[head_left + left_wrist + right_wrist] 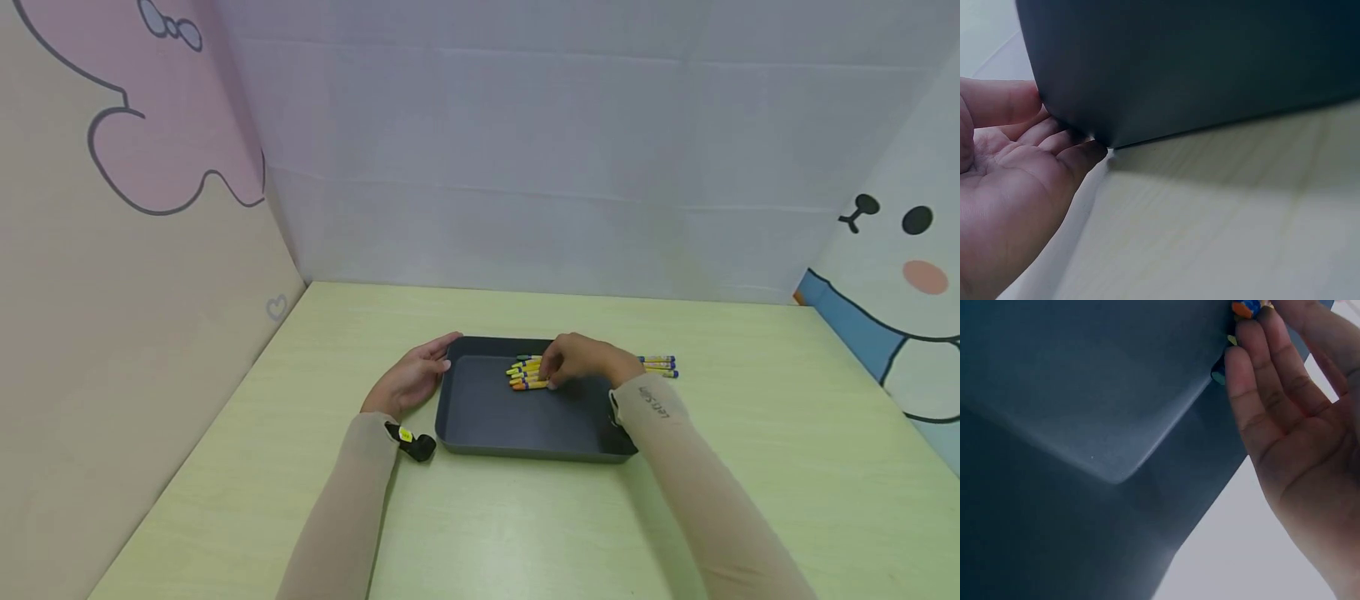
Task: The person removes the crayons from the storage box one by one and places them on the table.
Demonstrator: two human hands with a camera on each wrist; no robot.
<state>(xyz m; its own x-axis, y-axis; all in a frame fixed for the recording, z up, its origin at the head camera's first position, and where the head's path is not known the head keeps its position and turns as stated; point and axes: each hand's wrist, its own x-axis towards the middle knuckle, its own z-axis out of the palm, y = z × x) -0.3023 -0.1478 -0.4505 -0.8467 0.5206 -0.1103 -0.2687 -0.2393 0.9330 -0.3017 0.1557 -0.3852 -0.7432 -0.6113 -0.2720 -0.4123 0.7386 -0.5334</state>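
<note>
A dark grey rectangular tray (495, 425) lies on the table, its left rim held by the left hand (411, 379). In the left wrist view, the thumb and fingers of that hand meet the tray's outer wall (1197, 69) near a corner. Several yellow-wrapped crayons (527, 369) lie side by side in the far part of the tray. Over their right ends is the right hand (581, 358), its thumb and fingers pinching the nearest, orange crayon (531, 385). The right wrist view shows an orange crayon end (1246, 309) at the fingertips and a green one (1218, 373) beside them.
More crayons (660, 363) with blue ends lie on the table right of the tray, partly hidden by the right wrist. The pale wooden table (495, 533) meets a white cloth wall (525, 167) behind and printed panels at both sides.
</note>
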